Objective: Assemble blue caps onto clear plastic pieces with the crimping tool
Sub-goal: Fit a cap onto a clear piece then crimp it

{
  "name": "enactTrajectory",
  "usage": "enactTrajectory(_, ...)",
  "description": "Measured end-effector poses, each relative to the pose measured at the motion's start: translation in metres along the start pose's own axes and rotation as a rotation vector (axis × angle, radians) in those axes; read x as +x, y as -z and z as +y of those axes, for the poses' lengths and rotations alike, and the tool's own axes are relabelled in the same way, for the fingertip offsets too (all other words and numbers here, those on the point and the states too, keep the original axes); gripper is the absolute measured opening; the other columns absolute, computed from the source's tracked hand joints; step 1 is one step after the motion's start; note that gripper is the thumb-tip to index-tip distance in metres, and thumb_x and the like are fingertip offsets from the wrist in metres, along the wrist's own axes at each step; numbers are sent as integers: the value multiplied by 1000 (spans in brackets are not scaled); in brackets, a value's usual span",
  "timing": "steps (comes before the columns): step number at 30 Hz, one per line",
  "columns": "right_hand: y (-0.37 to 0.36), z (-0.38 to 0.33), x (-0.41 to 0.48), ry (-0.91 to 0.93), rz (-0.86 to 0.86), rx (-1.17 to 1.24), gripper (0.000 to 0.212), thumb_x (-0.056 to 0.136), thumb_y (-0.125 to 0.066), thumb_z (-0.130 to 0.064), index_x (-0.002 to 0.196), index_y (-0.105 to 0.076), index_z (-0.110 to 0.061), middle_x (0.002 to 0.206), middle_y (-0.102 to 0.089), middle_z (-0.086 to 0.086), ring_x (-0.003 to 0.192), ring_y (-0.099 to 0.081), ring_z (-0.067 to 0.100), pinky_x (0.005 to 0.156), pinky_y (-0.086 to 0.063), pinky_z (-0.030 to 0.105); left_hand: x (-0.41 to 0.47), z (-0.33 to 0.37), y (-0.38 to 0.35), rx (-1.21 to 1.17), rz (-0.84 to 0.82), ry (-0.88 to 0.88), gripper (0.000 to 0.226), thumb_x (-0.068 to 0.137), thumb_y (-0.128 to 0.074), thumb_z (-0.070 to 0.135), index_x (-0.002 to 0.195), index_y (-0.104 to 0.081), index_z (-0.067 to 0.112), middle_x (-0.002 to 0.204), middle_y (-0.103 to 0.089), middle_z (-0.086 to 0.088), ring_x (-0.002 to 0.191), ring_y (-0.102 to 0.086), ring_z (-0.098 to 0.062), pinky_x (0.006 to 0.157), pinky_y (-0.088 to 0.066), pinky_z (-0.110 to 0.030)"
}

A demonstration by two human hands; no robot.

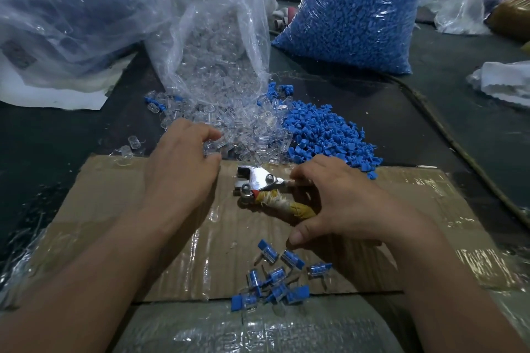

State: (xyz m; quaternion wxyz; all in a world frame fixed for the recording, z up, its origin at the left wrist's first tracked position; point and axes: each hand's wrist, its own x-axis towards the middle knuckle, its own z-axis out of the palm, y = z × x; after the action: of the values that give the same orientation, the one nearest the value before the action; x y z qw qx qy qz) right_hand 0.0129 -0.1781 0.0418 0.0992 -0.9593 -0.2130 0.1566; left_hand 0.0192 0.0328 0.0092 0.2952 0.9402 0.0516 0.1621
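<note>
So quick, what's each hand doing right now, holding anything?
Left hand: fingers curled at the clear pieces; whether it pinches one cannot be told.
Right hand: grips the crimping tool by its handles.

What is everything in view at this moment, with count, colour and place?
cardboard: one sheet, brown, taped, front centre.
crimping tool: one, silver, yellow-wrapped handle, centre of the cardboard.
open bag: one, clear, beyond the cardboard.
clear pieces: one loose pile, clear, spilling from the open bag.
blue caps: one loose pile, blue, right of the clear pieces.
finished pieces: about nine, clear and blue, cardboard's near edge.
cap bag: one, clear, full of blue caps, back right.
big bag: one, clear, bluish contents, back left.
left hand: one, fingers curled in the clear pieces; grip unclear.
right hand: one, gripping the tool's handles.
</note>
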Motion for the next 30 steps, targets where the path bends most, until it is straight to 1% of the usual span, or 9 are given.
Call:
enactTrajectory(4,3,2,0,-12,-11,47,82,57,-64,-70,127,-41,-33,107,-40,-15,103,-37,7,88,-37,30,1,1,1,74,-17,37,28,83,-64,19,111,-62,22,107,-48,0,106,-47,-19,79,-32,-29)
enactTrajectory(10,5,-1,0,-24,74,106,81,53,-46,-78,118,-52,-31,101,-47,-15,99,-44,7,85,-40,30,1,0,0,176,-45,18,26,86,-62,24,112,-63,21,97,-38,6,107,-46,-20,77,-33,-29)
enactTrajectory(11,5,-1,1,-28,105,140,77,54,-48,-76,115,-55,-30,98,-48,-16,96,-46,6,81,-41,27,1,0,0,183,-49,8,24,86,-61,24,110,-64,21,96,-38,6,107,-46,-20,78,-34,-29)
enactTrajectory(16,8,12,4,-99,320,235,18,79,-60,-49,87,-58,-33,84,-53,-20,81,-50,-1,66,-37,19,0,-1,2,181,-44,-51,17,86,-62,21,102,-67,18,106,-57,-3,106,-49,-23,83,-39,-35)
enactTrajectory(19,12,25,4,-188,506,284,12,84,-62,-36,73,-56,-34,72,-54,-22,70,-50,-4,61,-37,20,0,0,3,160,-26,-65,10,85,-63,18,93,-69,17,101,-62,-4,101,-51,-24,79,-39,-35)
enactTrajectory(22,12,38,4,-276,617,298,12,86,-62,-29,74,-57,-29,67,-51,-23,66,-48,-3,67,-36,23,0,0,3,131,-8,-45,7,86,-62,16,89,-68,17,98,-62,-3,99,-52,-23,75,-36,-32)
enactTrajectory(25,9,42,8,-312,598,284,10,86,-62,-28,77,-59,-28,68,-50,-23,68,-50,2,70,-36,23,0,0,1,117,-34,-36,12,87,-60,17,98,-65,16,102,-60,-4,102,-50,-23,76,-34,-31)
enactTrajectory(27,5,41,11,-305,570,266,4,86,-61,-28,84,-65,-26,71,-51,-21,74,-50,4,72,-36,23,0,0,0,153,-86,-36,23,87,-60,21,109,-62,17,109,-57,-5,108,-47,-24,82,-36,-33)
enactTrajectory(30,1,36,16,-239,555,232,14,86,-62,-27,97,-68,-21,83,-54,-15,83,-50,5,77,-37,23,1,0,0,200,-127,-44,31,86,-61,25,115,-59,16,112,-55,-6,112,-45,-25,91,-37,-36)
